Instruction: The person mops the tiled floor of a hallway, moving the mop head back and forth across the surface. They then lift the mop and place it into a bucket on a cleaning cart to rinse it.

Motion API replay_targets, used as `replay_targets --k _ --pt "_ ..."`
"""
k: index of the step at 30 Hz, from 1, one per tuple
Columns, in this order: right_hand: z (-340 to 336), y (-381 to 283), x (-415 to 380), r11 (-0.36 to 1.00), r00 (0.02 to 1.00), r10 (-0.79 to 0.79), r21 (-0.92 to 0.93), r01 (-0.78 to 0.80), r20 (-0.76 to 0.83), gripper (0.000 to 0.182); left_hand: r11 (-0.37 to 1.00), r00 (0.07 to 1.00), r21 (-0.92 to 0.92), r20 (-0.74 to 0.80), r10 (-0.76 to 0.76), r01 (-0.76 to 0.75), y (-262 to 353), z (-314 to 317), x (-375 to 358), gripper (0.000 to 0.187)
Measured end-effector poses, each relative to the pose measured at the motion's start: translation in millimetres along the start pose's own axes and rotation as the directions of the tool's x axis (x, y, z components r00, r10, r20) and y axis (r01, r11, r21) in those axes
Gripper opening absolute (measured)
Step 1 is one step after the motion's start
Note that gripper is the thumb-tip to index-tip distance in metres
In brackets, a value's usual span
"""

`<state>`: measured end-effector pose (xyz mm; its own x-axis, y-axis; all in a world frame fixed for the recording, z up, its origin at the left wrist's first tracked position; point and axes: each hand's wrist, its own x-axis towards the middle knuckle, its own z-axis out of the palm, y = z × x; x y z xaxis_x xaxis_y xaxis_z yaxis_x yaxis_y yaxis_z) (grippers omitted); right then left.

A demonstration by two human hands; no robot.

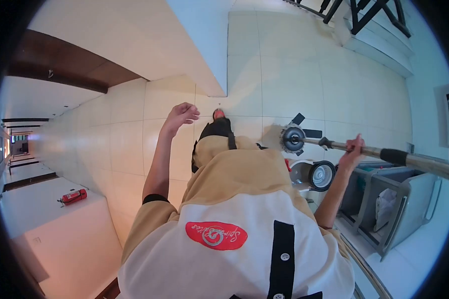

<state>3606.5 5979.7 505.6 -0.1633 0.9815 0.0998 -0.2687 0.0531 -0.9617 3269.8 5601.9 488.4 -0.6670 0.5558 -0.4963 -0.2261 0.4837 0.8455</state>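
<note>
My right hand (353, 153) is closed around the pole of a spin mop (371, 151), which slants down from the right edge. The mop's round grey head (293, 139) with its pale fringe is low near the floor, to the right of my legs. Dark flat pieces (312, 133) stick out around the head. Just below it stands a mop bucket (300, 174) with a round spin basket (323, 176). My left hand (182, 119) hangs in the air over the tiles, holding nothing, its fingers loosely bent and apart.
A grey cart (384, 209) with a white cloth inside stands at the right. A wall corner (217, 92) juts out ahead of my foot. Dark railings and steps (376, 37) are at the upper right. A corridor opens left, with a red fire extinguisher (74, 197) on its wall.
</note>
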Motion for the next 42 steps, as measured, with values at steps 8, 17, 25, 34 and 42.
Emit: replay_targets --k 8,17,25,34,42 --pt "-44.4 -30.4 -0.6 0.974 0.987 -0.051 -0.225 0.015 -0.151 0.033 0.998 0.987 -0.008 -0.150 -0.060 0.059 -18.8 -67.3 11.2 0.028" --pt "-62.5 -41.9 2.4 0.995 0.995 0.085 -0.046 -0.087 -0.046 0.031 0.997 0.983 -0.033 -0.169 -0.076 0.071 -49.5 -53.3 34.6 0.025" --pt "-45.6 -60.5 1.2 0.996 0.985 0.082 -0.046 -0.076 0.150 0.032 0.994 0.976 0.093 0.205 -0.070 0.051 -34.5 67.9 46.7 0.017" --pt "-3.6 -146.4 -42.2 0.985 0.959 -0.139 0.135 0.108 0.248 0.028 0.792 0.528 -0.031 0.730 0.435 -0.610 45.9 287.9 56.4 0.029" --pt "3.5 -219.6 -66.3 0.877 0.324 -0.481 0.438 0.198 0.815 0.034 0.836 -0.360 -0.379 0.902 0.238 -0.396 84.3 368.4 -2.6 0.044"
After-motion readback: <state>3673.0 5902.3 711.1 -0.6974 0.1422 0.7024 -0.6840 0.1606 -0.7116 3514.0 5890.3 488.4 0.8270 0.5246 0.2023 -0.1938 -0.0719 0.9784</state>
